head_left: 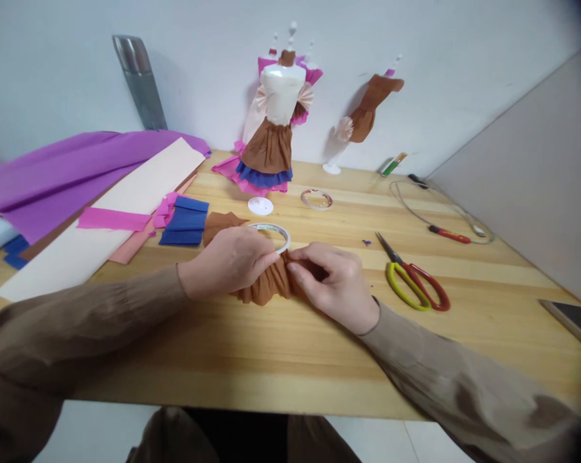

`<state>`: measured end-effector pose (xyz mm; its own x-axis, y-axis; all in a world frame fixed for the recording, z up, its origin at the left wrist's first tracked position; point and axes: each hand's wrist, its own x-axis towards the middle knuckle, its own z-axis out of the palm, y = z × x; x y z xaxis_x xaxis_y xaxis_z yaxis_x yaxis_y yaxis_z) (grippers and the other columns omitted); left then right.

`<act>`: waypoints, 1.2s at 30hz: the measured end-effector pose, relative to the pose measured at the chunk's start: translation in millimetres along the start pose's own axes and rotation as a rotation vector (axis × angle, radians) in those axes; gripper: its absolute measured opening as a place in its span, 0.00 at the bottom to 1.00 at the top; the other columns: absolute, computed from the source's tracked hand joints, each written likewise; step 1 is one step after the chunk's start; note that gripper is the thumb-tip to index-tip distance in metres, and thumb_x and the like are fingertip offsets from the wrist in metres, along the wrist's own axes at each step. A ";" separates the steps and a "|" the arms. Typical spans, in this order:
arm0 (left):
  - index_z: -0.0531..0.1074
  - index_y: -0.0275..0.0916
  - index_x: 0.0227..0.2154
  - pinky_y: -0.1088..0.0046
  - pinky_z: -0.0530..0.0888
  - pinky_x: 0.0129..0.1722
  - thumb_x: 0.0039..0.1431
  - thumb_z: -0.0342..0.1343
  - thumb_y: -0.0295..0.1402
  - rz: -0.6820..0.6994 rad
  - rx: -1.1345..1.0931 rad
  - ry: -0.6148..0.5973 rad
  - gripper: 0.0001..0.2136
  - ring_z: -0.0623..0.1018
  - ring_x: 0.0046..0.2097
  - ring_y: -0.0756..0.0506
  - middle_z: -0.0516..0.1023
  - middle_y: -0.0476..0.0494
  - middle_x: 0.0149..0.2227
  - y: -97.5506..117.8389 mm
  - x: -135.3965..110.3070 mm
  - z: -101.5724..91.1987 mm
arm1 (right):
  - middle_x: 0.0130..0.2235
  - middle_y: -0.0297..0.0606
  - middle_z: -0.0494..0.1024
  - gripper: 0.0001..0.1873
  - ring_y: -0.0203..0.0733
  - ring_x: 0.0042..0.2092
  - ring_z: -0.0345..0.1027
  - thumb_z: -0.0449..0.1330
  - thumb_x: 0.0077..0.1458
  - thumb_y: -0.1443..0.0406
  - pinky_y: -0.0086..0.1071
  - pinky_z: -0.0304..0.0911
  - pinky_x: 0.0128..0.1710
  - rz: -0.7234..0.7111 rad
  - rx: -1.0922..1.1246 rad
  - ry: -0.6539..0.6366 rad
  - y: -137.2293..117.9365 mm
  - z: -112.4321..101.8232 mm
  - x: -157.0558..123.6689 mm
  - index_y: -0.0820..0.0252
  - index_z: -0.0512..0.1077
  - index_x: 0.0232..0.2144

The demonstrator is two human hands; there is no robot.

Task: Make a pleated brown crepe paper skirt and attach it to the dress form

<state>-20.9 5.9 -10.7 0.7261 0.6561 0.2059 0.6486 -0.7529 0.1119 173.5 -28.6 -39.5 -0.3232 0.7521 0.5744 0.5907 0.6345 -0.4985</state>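
My left hand (227, 260) is closed around the near side of a narrow roll of clear tape (284, 236), its thumb lying along the gathered paper. Below that thumb a strip of brown crepe paper (264, 290) hangs in tight pleats. My right hand (336, 280) pinches the strip's right end between thumb and forefinger, just beside the roll. Whether a piece of tape lies between the fingertips cannot be seen. Brown crepe paper (220, 225) also shows behind my left hand, next to a blue crepe piece (184, 220).
Small dress forms in crepe-paper outfits, one with a brown skirt (268, 146), stand by the wall. Scissors (416, 283) lie to the right, with a second tape roll (316, 199) farther back. Purple crepe paper (78, 170) and a cream strip (131, 186) cover the left. A phone-like object (572, 321) sits far right.
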 end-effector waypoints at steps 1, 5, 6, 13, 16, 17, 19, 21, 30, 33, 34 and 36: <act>0.66 0.36 0.20 0.74 0.64 0.30 0.65 0.45 0.34 0.006 -0.001 0.007 0.17 0.70 0.28 0.48 0.71 0.47 0.23 -0.2 0.0 0.4 | 0.29 0.38 0.78 0.05 0.37 0.28 0.70 0.57 0.53 0.70 0.30 0.63 0.28 -0.031 -0.021 0.005 -0.3 -0.4 0.0 0.61 0.74 0.31; 0.66 0.36 0.21 0.73 0.65 0.32 0.65 0.44 0.33 0.025 -0.059 0.033 0.17 0.70 0.29 0.48 0.70 0.48 0.23 -1.8 -1.0 1.8 | 0.27 0.38 0.76 0.06 0.36 0.27 0.69 0.56 0.55 0.71 0.29 0.62 0.26 -0.101 -0.111 0.035 1.3 -2.2 0.0 0.62 0.74 0.33; 0.66 0.36 0.21 0.73 0.65 0.32 0.65 0.43 0.33 0.028 -0.076 0.039 0.17 0.70 0.29 0.49 0.70 0.48 0.24 -2.0 -1.4 1.9 | 0.26 0.38 0.76 0.06 0.36 0.26 0.68 0.56 0.56 0.71 0.29 0.62 0.26 -0.142 -0.153 0.037 1.9 -2.8 -0.1 0.63 0.74 0.34; 0.66 0.36 0.20 0.72 0.65 0.33 0.67 0.39 0.36 0.078 -0.163 0.096 0.21 0.68 0.30 0.48 0.68 0.47 0.23 -2.9 -3.3 0.9 | 0.25 0.39 0.75 0.05 0.38 0.25 0.66 0.58 0.55 0.70 0.32 0.59 0.25 -0.346 -0.400 0.101 0.6 -9.4 0.5 0.64 0.74 0.33; 0.67 0.36 0.21 0.73 0.65 0.34 0.67 0.40 0.37 0.102 -0.191 0.143 0.21 0.68 0.30 0.49 0.68 0.47 0.23 -4.6 -3.4 2.0 | 0.24 0.36 0.74 0.04 0.36 0.25 0.65 0.58 0.55 0.70 0.30 0.59 0.24 -0.226 -0.260 0.127 -1.9 -10.6 2.7 0.62 0.73 0.33; 0.67 0.36 0.21 0.73 0.65 0.34 0.67 0.40 0.37 0.108 -0.190 0.157 0.21 0.68 0.30 0.49 0.69 0.47 0.24 -5.2 -3.5 2.5 | 0.24 0.35 0.74 0.04 0.35 0.25 0.66 0.58 0.55 0.70 0.29 0.60 0.24 -0.179 -0.199 0.126 -2.5 -10.5 3.4 0.61 0.72 0.32; 0.69 0.36 0.22 0.73 0.65 0.34 0.67 0.41 0.37 0.123 -0.178 0.185 0.20 0.68 0.30 0.49 0.70 0.47 0.24 -5.7 -3.7 3.2 | 0.25 0.35 0.75 0.04 0.34 0.25 0.66 0.57 0.55 0.71 0.28 0.60 0.24 -0.124 -0.100 0.102 -3.1 -10.2 4.4 0.61 0.72 0.32; 0.69 0.36 0.23 0.73 0.66 0.35 0.67 0.41 0.37 0.149 -0.162 0.197 0.20 0.68 0.31 0.49 0.71 0.46 0.25 -5.7 -4.1 3.3 | 0.25 0.35 0.75 0.05 0.33 0.25 0.66 0.56 0.55 0.72 0.27 0.60 0.23 -0.124 -0.042 0.064 -3.0 -10.0 4.7 0.61 0.72 0.32; 0.69 0.35 0.23 0.72 0.66 0.33 0.67 0.41 0.35 0.198 -0.131 0.210 0.19 0.68 0.30 0.48 0.72 0.45 0.25 -5.5 -3.6 5.0 | 0.25 0.34 0.75 0.04 0.32 0.24 0.64 0.58 0.53 0.72 0.27 0.59 0.23 -0.072 0.018 0.060 -4.1 -11.7 4.8 0.60 0.72 0.30; 0.68 0.35 0.22 0.72 0.67 0.34 0.67 0.41 0.34 0.210 -0.138 0.197 0.19 0.69 0.30 0.48 0.71 0.45 0.24 -5.4 -3.0 5.6 | 0.25 0.34 0.75 0.06 0.32 0.24 0.64 0.57 0.54 0.72 0.27 0.59 0.24 -0.095 0.063 0.008 -5.0 -11.9 5.8 0.60 0.73 0.29; 0.68 0.35 0.22 0.72 0.67 0.34 0.67 0.41 0.33 0.212 -0.146 0.194 0.19 0.69 0.30 0.48 0.72 0.45 0.24 -5.2 -3.0 5.4 | 0.24 0.34 0.75 0.06 0.32 0.23 0.63 0.57 0.53 0.72 0.27 0.58 0.23 -0.075 0.074 0.007 -5.0 -11.9 5.9 0.60 0.73 0.29; 0.69 0.34 0.23 0.72 0.68 0.36 0.66 0.42 0.33 0.208 -0.161 0.189 0.18 0.70 0.31 0.48 0.72 0.44 0.24 -4.5 -3.1 4.5 | 0.23 0.32 0.73 0.05 0.31 0.22 0.60 0.57 0.52 0.71 0.27 0.56 0.22 0.010 0.096 0.023 -4.3 -11.3 5.5 0.61 0.73 0.28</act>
<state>-25.0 7.5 -16.2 0.7743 0.4771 0.4157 0.4350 -0.8784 0.1979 177.5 -29.2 -26.9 -0.3000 0.7551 0.5830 0.5197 0.6418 -0.5639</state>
